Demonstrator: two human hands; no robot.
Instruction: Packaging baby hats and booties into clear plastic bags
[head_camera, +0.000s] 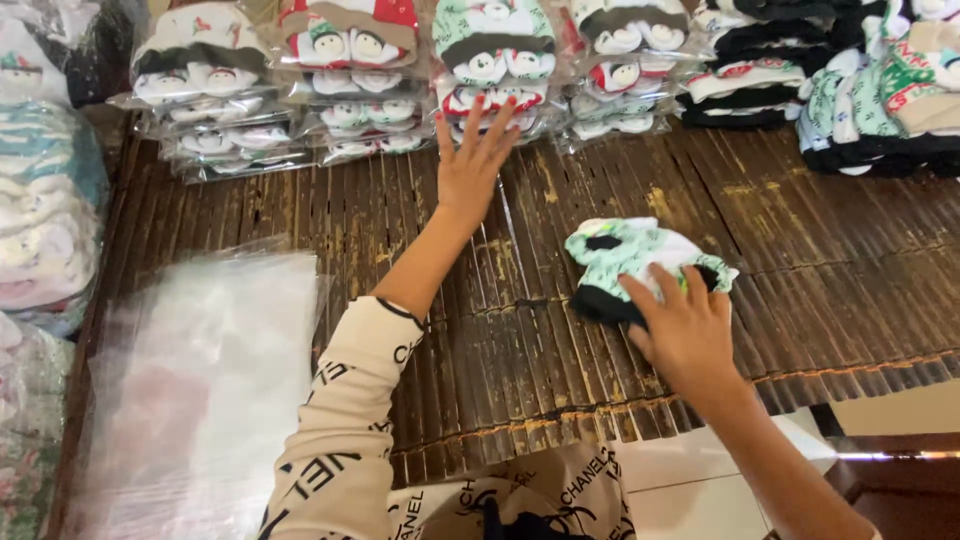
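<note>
At the near left, a stack of clear plastic bags (200, 380) is lying flat on the slatted bamboo mat (830, 290), and none of these bags is showing anything inside. Along the far edge, sealed clear packets of small patterned garments (290, 100) are standing in rows of short stacks, each packet holding folded pieces with cartoon faces. The left hand (472, 165) is reaching far across the mat with its fingers spread wide, and the fingertips are touching the front of one packet stack (495, 85); it is pinching nothing. Right of centre, a loose bundle of green-patterned fabric with black trim (625, 262) is resting on the mat, unbagged and well apart from the packets. The right hand (685, 330) is lying on the near right edge of this bundle, fingers fanned and pressing down on the cloth rather than closing round it. The bundle is judged to be light, soft and limp, likely to sag or unfold if lifted by one corner, so a hold across the folded middle is judged the more secure. The packets are judged slippery because of their film. At the far right, further unbagged garments (870, 100) are lying piled.
</note>
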